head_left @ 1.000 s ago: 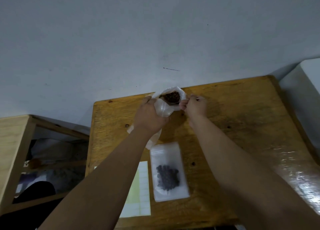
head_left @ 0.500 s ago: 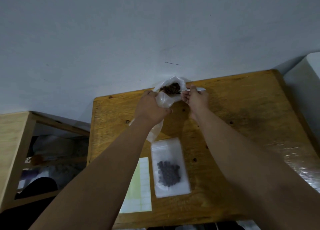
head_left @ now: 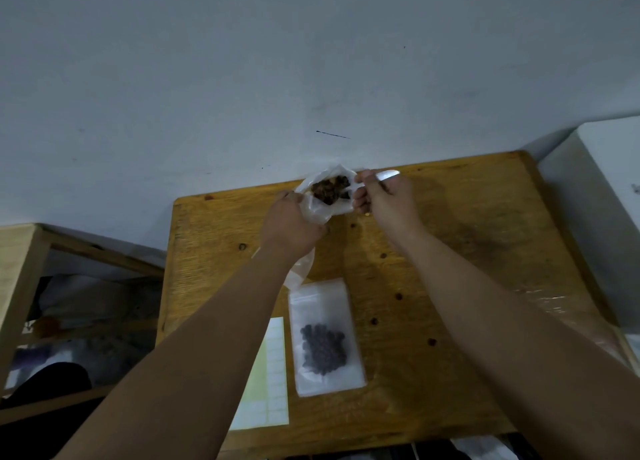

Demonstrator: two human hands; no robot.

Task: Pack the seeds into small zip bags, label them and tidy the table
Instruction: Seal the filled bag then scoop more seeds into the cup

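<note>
Above the far edge of the wooden table (head_left: pixel 467 251) my left hand (head_left: pixel 292 225) grips a clear plastic bag (head_left: pixel 320 210) with its mouth held open. Brown seeds (head_left: pixel 329 189) show inside the bag. My right hand (head_left: pixel 382 196) pinches the bag's right rim and also holds a small clear zip bag (head_left: pixel 388 174), partly hidden by its fingers. A small zip bag of dark round seeds (head_left: pixel 323 341) lies flat on the table nearer to me. Beside it on the left lies a sheet of blank labels (head_left: pixel 270 383), partly under my left forearm.
A grey wall stands right behind the table. To the left is a wooden shelf frame (head_left: pixel 31 251) with dim clutter beneath it. A white block (head_left: pixel 602 196) stands against the table's right side. Some clear plastic lies at the table's right edge (head_left: pixel 561 307).
Both hands have stayed at the open bag, shifting only slightly. My right fingers have spread the bag's rim a little wider, and the camera has tilted a bit.
</note>
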